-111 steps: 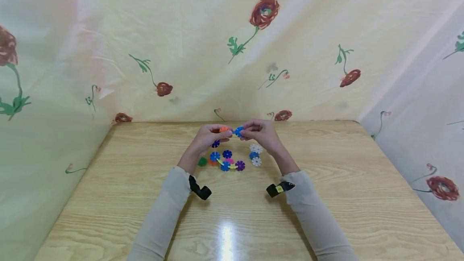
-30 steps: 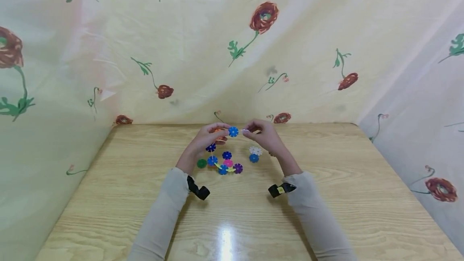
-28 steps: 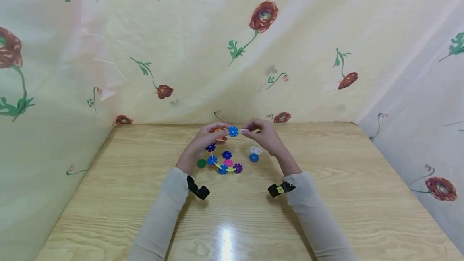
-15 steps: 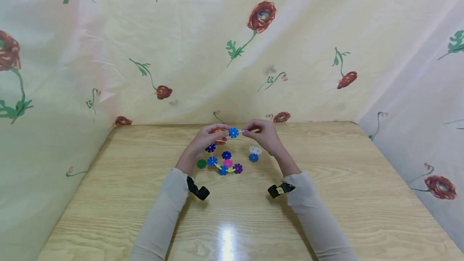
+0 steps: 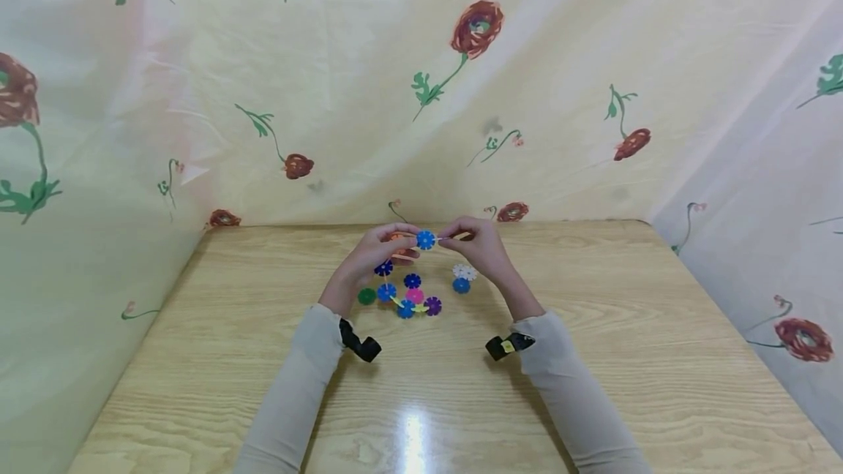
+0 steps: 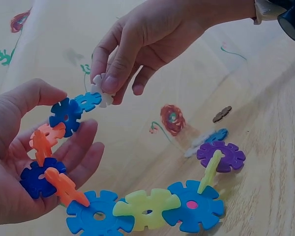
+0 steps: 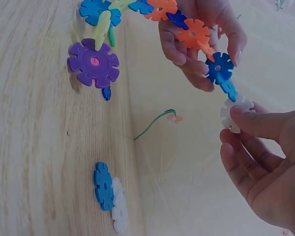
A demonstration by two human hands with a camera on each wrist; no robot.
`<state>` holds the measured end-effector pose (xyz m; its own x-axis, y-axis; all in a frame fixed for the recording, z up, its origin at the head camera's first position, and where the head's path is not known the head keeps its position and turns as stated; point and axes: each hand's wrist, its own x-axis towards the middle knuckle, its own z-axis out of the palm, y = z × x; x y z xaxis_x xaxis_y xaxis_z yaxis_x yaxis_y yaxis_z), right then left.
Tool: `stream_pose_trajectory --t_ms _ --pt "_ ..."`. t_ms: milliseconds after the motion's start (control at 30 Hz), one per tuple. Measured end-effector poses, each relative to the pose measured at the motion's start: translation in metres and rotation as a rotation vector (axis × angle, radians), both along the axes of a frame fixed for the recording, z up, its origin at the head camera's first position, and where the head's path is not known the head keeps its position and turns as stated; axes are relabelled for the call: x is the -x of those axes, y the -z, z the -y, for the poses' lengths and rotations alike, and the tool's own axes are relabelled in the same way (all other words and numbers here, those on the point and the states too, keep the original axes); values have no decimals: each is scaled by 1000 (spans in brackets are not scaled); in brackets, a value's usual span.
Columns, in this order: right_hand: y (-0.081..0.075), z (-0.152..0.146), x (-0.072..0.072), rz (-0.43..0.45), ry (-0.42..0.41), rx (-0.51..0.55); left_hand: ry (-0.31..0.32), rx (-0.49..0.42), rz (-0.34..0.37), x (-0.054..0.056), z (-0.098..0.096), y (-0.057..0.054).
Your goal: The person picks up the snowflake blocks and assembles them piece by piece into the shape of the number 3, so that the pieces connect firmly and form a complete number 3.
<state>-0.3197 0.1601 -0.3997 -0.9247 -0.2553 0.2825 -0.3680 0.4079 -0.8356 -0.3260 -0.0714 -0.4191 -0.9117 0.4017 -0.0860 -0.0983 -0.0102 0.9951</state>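
My left hand [image 5: 377, 251] holds a chain of interlocking snowflake discs, its thumb at the edge of a blue disc [image 6: 66, 116]. The chain runs over the palm through orange discs [image 7: 193, 34] and a dark blue disc [image 6: 39, 177]. Lower down come larger-looking blue discs, yellow discs [image 6: 146, 207] and a purple disc [image 7: 93, 63] at the table end. Another blue disc [image 6: 88, 101] sits slotted crosswise at the upper end. Between thumb and fingers, my right hand [image 5: 479, 246] pinches a white snowflake disc [image 7: 229, 118] right at that blue disc's edge.
On the wooden table [image 5: 421, 371], white discs [image 5: 464, 272] and a blue disc [image 5: 461, 286] lie right of the chain. A green disc [image 5: 366, 296], a dark blue disc [image 5: 412, 281] and a pink disc [image 5: 415, 295] lie around it. Flowered cloth [image 5: 369, 79] hangs behind.
Earlier my right hand held the blue disc at the chain's end. It has since taken a white disc from the right pile and brought it against that blue disc.
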Motion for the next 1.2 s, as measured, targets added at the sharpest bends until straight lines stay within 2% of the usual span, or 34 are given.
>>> stream_pose_trajectory --t_ms 167,400,633,867,1067,1200 --pt "-1 -1 -1 -21 -28 5 0 3 -21 1 1 0" --pt "1 -2 0 -66 -59 39 -21 -27 -15 2 0 0" --pt "3 0 -1 -90 -50 82 -34 -31 14 1 -2 -2" --pt "4 4 -1 -161 -50 77 -52 -51 18 2 -4 -2" --pt "6 4 -1 -130 -11 66 -31 -84 1 2 -5 -1" --pt "6 5 -2 -115 18 24 -7 -67 -32 2 -5 -1"
